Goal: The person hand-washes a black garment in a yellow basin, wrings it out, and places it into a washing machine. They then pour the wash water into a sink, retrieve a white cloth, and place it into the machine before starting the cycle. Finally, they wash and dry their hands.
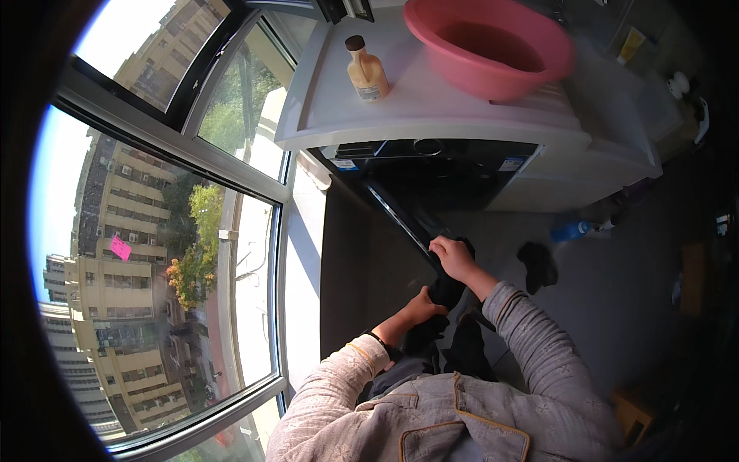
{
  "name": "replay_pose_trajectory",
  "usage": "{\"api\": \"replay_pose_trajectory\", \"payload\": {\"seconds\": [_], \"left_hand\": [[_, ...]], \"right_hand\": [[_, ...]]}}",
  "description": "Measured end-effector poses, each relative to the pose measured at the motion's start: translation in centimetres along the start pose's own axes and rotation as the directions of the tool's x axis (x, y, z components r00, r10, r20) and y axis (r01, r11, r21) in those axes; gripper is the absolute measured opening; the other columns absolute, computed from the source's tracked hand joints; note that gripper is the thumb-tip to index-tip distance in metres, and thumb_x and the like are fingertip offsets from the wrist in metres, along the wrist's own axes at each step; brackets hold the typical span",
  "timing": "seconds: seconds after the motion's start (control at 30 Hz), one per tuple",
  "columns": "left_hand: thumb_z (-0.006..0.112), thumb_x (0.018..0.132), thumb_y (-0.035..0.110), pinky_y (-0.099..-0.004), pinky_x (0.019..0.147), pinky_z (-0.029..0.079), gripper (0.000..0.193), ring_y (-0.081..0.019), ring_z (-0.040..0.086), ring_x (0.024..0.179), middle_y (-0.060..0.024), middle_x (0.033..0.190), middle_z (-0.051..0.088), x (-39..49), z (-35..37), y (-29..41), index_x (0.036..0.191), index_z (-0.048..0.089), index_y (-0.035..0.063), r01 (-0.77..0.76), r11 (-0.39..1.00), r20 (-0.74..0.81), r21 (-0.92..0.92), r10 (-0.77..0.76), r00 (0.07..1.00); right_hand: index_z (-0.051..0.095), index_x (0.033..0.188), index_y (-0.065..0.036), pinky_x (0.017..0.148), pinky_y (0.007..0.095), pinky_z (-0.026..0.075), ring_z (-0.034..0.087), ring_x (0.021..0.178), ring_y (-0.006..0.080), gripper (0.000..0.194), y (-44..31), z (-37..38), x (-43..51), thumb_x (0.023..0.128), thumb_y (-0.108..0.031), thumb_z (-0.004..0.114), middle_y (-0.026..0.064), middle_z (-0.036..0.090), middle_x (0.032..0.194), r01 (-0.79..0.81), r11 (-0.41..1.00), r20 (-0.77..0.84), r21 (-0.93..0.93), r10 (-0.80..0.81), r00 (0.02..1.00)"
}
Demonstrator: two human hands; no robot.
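Both hands are low in front of my body, on a bundle of black cloth (447,293). My left hand (424,307) grips its lower left part, the thumb side uppermost. Farther up and to the right, my right hand (453,257) has its fingers closed on the upper part of the cloth, beside the edge of the open door (398,218) of a black front-loading washing machine (439,164). The machine stands under the white counter. Another black piece of cloth (538,267) lies on the grey floor to the right. Deep shadow hides the inside of the machine.
A pink plastic basin (491,84) and a cream bottle with a brown cap (367,72) stand on the white counter (358,118). A blue bottle (570,231) lies on the floor at right. Windows (283,231) line the left side. A wooden piece of furniture (632,413) is at lower right.
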State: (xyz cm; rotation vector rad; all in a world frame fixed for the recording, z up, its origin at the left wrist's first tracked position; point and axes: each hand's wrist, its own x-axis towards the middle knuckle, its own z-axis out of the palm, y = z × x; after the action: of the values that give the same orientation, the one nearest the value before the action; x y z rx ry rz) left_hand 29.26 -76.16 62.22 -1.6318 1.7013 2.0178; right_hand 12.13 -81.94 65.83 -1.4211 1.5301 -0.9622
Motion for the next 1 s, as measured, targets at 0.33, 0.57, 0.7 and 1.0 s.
{"api": "replay_pose_trajectory", "payload": {"seconds": [0.33, 0.57, 0.7, 1.0], "left_hand": [[0.080, 0.062, 0.035, -0.0372, 0.090, 0.048, 0.092, -0.0349, 0.062, 0.104, -0.0280, 0.112, 0.060, -2.3, 2.4, 1.4, 0.130, 0.037, -0.0091, 0.181, 0.983, -0.151, -0.041, -0.185, 0.971], [0.082, 0.063, 0.029, -0.0346, 0.083, 0.051, 0.080, -0.0264, 0.062, 0.093, -0.0202, 0.106, 0.060, -3.6, 4.3, 3.0, 0.121, 0.042, -0.0073, 0.256, 0.932, -0.231, -0.256, -0.316, 0.920], [0.081, 0.064, 0.026, -0.0347, 0.081, 0.051, 0.080, -0.0253, 0.062, 0.092, -0.0187, 0.106, 0.060, -3.5, 3.8, 4.8, 0.124, 0.040, -0.0068, 0.227, 0.885, -0.255, -0.405, -0.348, 0.902], [0.080, 0.066, 0.022, -0.0376, 0.087, 0.050, 0.078, -0.0296, 0.060, 0.101, -0.0205, 0.111, 0.058, 0.7, 2.8, 2.8, 0.124, 0.037, -0.0066, 0.108, 0.811, -0.275, -0.575, -0.316, 0.908]], "right_hand": [[0.064, 0.095, -0.005, 0.074, 0.0411, 0.052, 0.065, 0.089, 0.0356, 0.017, 5.3, 4.7, 1.6, 0.094, -0.017, 0.053, 0.0163, 0.069, 0.091, -0.099, 0.995, 0.092, -0.015, 0.100, 0.991], [0.065, 0.093, -0.005, 0.072, 0.0399, 0.052, 0.067, 0.083, 0.0311, 0.019, 5.0, 6.1, 1.5, 0.094, -0.019, 0.053, 0.0140, 0.069, 0.086, -0.065, 0.994, 0.230, 0.082, 0.045, 0.972], [0.063, 0.094, -0.003, 0.063, 0.0295, 0.052, 0.063, 0.067, 0.0142, 0.017, 6.0, 6.7, 3.0, 0.097, -0.010, 0.048, 0.0082, 0.065, 0.077, -0.312, 0.852, 0.449, 0.421, 0.104, 0.887], [0.060, 0.106, -0.005, 0.066, 0.0311, 0.050, 0.063, 0.074, 0.0228, 0.017, -0.9, -16.3, 10.3, 0.093, 0.000, 0.051, 0.0105, 0.060, 0.084, 0.390, 0.906, -0.223, -0.167, -0.420, 0.880]]}}
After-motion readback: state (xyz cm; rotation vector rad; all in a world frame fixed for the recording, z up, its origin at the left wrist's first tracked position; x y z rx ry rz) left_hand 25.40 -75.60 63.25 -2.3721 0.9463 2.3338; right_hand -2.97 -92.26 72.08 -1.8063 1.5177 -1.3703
